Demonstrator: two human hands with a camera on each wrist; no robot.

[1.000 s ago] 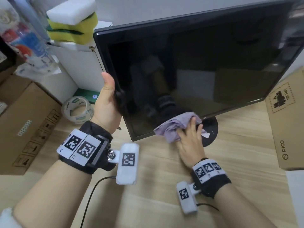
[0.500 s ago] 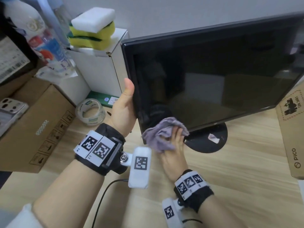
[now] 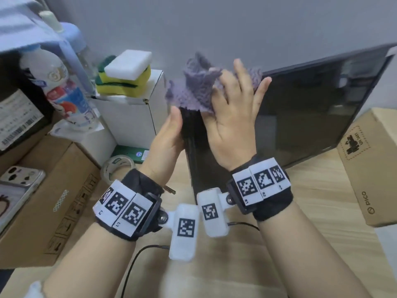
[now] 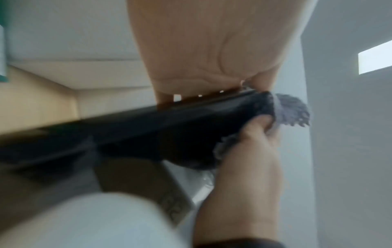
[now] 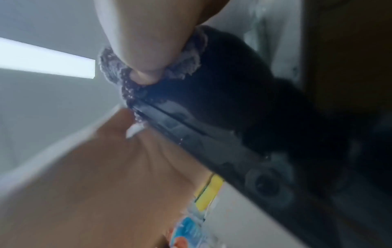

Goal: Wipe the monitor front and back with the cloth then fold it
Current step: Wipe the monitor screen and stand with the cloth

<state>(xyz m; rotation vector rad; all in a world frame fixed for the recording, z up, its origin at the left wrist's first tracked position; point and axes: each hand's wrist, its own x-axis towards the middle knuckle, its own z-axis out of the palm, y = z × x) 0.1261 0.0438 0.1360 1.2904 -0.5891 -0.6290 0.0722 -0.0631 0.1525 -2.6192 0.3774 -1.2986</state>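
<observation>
The black monitor [image 3: 311, 108] stands on the wooden desk, turned so that its left edge faces me. My left hand [image 3: 167, 136] grips that edge, thumb on the front and fingers behind it, as the left wrist view shows [image 4: 201, 50]. The crumpled purple cloth [image 3: 193, 91] lies over the screen's upper left corner. My right hand [image 3: 234, 117] presses it against the screen with straight, spread fingers. Its thumb [image 4: 256, 124] pushes into the bunched cloth [image 4: 292, 114] at the corner. The monitor's stand is hidden.
A white box [image 3: 129, 117] topped with stacked sponges [image 3: 126, 67] stands left of the monitor, beside a bottle [image 3: 62, 89]. A tape roll [image 3: 118, 166], a cardboard box [image 3: 53, 201] and a phone [image 3: 19, 181] lie at the left. Another cardboard box [image 3: 369, 168] sits on the right, and a cable [image 3: 133, 265] runs near me.
My right hand has carried the cloth from the screen's bottom edge up to its upper left corner. The monitor has swung its left edge toward me. My left hand keeps its hold.
</observation>
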